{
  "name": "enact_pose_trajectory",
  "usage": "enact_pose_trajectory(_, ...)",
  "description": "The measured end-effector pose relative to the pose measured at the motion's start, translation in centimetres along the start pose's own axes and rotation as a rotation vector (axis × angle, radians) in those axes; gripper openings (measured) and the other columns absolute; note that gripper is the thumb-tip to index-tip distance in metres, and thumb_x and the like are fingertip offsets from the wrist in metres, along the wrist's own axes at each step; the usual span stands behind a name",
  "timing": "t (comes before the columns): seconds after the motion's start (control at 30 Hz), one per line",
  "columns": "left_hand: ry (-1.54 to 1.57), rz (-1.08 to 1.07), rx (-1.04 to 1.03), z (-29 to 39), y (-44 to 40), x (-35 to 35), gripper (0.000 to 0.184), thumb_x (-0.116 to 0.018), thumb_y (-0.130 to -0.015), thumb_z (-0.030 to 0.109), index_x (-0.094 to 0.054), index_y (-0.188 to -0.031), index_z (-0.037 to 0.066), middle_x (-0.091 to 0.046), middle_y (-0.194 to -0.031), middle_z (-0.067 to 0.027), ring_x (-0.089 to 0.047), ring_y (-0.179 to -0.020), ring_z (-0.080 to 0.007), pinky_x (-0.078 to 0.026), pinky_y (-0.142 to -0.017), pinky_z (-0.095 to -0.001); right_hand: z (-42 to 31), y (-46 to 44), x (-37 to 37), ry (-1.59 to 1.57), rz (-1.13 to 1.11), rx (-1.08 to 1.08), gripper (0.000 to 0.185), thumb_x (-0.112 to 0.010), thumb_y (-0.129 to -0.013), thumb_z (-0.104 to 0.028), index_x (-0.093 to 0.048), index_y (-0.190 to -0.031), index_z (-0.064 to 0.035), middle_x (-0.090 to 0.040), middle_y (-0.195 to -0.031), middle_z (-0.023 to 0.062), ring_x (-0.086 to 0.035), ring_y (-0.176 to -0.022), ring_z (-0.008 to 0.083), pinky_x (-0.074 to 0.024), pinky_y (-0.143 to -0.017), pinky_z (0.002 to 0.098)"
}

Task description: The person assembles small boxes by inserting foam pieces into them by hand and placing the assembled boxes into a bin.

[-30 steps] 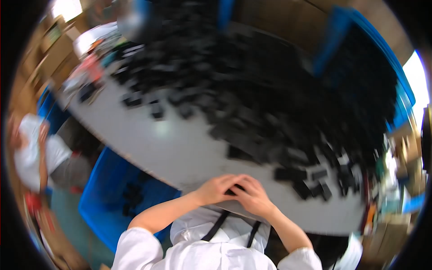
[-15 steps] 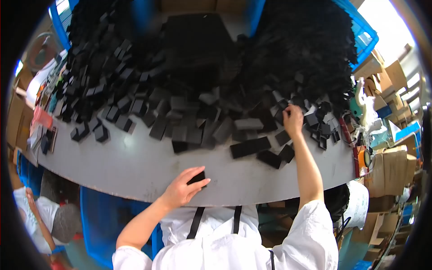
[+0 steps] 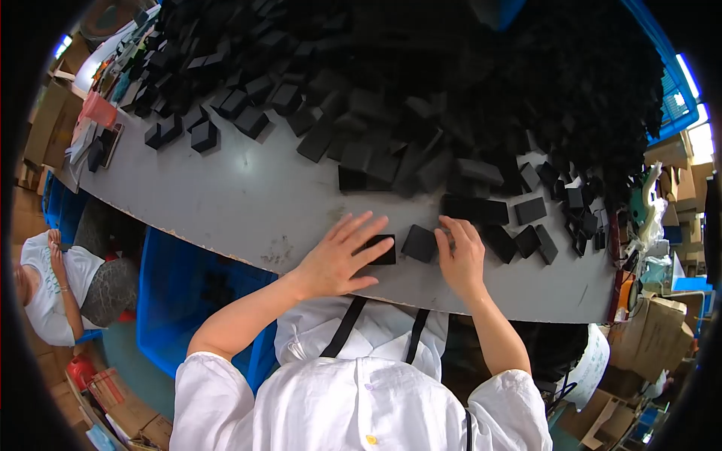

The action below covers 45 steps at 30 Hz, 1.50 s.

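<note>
My left hand lies palm down near the table's front edge, its fingers spread. Its fingertips rest over a small black box, partly covering it. Just right of that sits a second black box. My right hand is beside this second box, thumb and fingers apart and slightly bent at its right side; whether they touch it I cannot tell. Beyond both hands, a large heap of similar black boxes spreads over the grey table.
A blue crate stands behind the heap at right. A blue bin is below the table's edge at left. Another person sits at far left. Cardboard boxes are stacked at right.
My right hand has come back from the heap to the front edge, where a second box now sits. My left hand has spread its fingers over its box. The view has shifted.
</note>
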<state>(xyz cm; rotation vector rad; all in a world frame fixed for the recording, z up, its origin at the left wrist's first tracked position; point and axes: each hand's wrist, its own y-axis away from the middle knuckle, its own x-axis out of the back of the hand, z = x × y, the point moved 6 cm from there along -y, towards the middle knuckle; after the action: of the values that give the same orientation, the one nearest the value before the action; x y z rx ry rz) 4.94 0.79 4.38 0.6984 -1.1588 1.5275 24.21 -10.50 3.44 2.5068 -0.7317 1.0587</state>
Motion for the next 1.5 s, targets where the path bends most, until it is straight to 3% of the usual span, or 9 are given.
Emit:
enact_pose_trajectory(0.1, 0.231, 0.357, 0.319, -1.1, 0.9, 1.0, 0.095, -0.085, -0.069, 0.028, -0.037, -0.148, 0.005, -0.050, -0.141, -0.0110, -0.048, -0.125, -0.0329, -0.037, -0.107, -0.0462, -4.7, 1.9, -0.4, 0.149, 0.086, 0.449, 0.058, -0.080, -0.075, -0.016, -0.060, -0.128, -0.0039, -0.059, -0.122, 0.0159, -0.055, -0.111, 0.0359, -0.0475, -0.095, 0.0429)
enact_pose_trajectory(0.3, 0.222, 0.325, 0.341, -1.8, 1.1, -0.4, 0.100, -0.087, -0.065, 0.022, -0.037, -0.148, 0.001, -0.067, -0.112, -0.0052, -0.055, -0.110, -0.0245, -0.037, -0.104, -0.0427, -5.0, 0.4, -0.9, 0.014, 0.046, 0.561, 0.057, -0.082, -0.066, -0.007, -0.066, -0.121, -0.0078, -0.062, -0.119, 0.0145, -0.058, -0.107, 0.0349, -0.0514, -0.088, 0.0435)
enact_pose_trajectory(0.73, 0.159, 0.287, 0.281, -1.9, 0.3, -1.0, 0.092, -0.085, -0.066, 0.022, -0.044, -0.147, 0.011, -0.062, -0.118, -0.0053, -0.056, -0.109, -0.0224, -0.034, -0.109, -0.0472, -7.3, 2.2, -4.0, 0.186, 0.009, 0.813, 0.050, -0.082, -0.069, -0.018, -0.070, -0.118, -0.0172, -0.061, -0.126, 0.0122, -0.059, -0.113, 0.0330, -0.0487, -0.098, 0.0516)
enact_pose_trajectory(0.83, 0.143, 0.217, 0.198, -2.8, -0.1, 0.8, 0.093, -0.085, -0.067, 0.025, -0.043, -0.148, 0.014, -0.062, -0.122, -0.0066, -0.055, -0.112, -0.0259, -0.035, -0.108, -0.0472, -6.6, 1.5, -3.6, 0.106, -0.181, 0.744, 0.052, -0.080, -0.073, -0.021, -0.068, -0.123, -0.0180, -0.060, -0.130, 0.0116, -0.053, -0.123, 0.0334, -0.0384, -0.108, 0.0547)
enact_pose_trajectory(0.93, 0.767, -0.459, 0.330, -5.4, 3.0, 7.6, 0.100, -0.088, -0.065, 0.032, -0.039, -0.150, 0.016, -0.054, -0.142, -0.0098, -0.049, -0.128, -0.0313, -0.035, -0.112, -0.0450, -4.2, -0.3, 2.1, 0.224, 0.077, 0.708, 0.051, -0.074, -0.072, -0.006, -0.066, -0.122, -0.0069, -0.063, -0.127, 0.0120, -0.054, -0.120, 0.0346, -0.0423, -0.104, 0.0484)
enact_pose_trajectory(1.0, 0.604, -0.235, 0.504, -10.1, 5.9, 12.4, 0.096, -0.087, -0.067, 0.030, -0.040, -0.149, 0.015, -0.039, -0.156, -0.0091, -0.037, -0.143, -0.0307, -0.032, -0.116, -0.0436, -2.1, -2.0, 4.2, 0.432, 0.208, 0.543, 0.041, -0.070, -0.078, -0.006, -0.066, -0.119, -0.0033, -0.064, -0.121, 0.0131, -0.057, -0.113, 0.0343, -0.0448, -0.097, 0.0438)
enact_pose_trajectory(1.17, -0.612, 0.445, 0.875, -25.1, 14.1, 15.5, 0.065, -0.073, -0.081, 0.009, -0.049, -0.141, 0.013, -0.047, -0.141, -0.0150, -0.045, -0.128, -0.0386, -0.039, -0.108, -0.0463, 0.3, -3.3, 3.3, 0.462, 0.256, 0.522, 0.029, -0.074, -0.082, -0.014, -0.073, -0.110, -0.0090, -0.064, -0.108, 0.0057, -0.056, -0.103, 0.0283, -0.0439, -0.085, 0.0407)
enact_pose_trajectory(1.33, -0.696, 0.458, 0.763, -27.8, 15.2, 14.9, 0.062, -0.076, -0.078, 0.013, -0.050, -0.133, 0.005, -0.050, -0.140, -0.0132, -0.042, -0.133, -0.0373, -0.035, -0.111, -0.0462, -0.2, -2.7, 3.9, 0.475, 0.313, 0.608, 0.032, -0.078, -0.077, -0.020, -0.072, -0.106, -0.0082, -0.063, -0.116, 0.0079, -0.054, -0.115, 0.0294, -0.0390, -0.099, 0.0447)
enact_pose_trajectory(1.5, -0.382, 0.297, 0.938, -22.4, 11.9, 16.4, 0.061, -0.075, -0.078, 0.010, -0.051, -0.134, 0.012, -0.058, -0.115, -0.0159, -0.057, -0.106, -0.0340, -0.046, -0.091, -0.0441, -1.3, -2.5, 1.8, 0.444, 0.170, 0.648, 0.038, -0.077, -0.075, -0.020, -0.063, -0.108, -0.0067, -0.063, -0.119, 0.0098, -0.052, -0.121, 0.0304, -0.0333, -0.109, 0.0480)
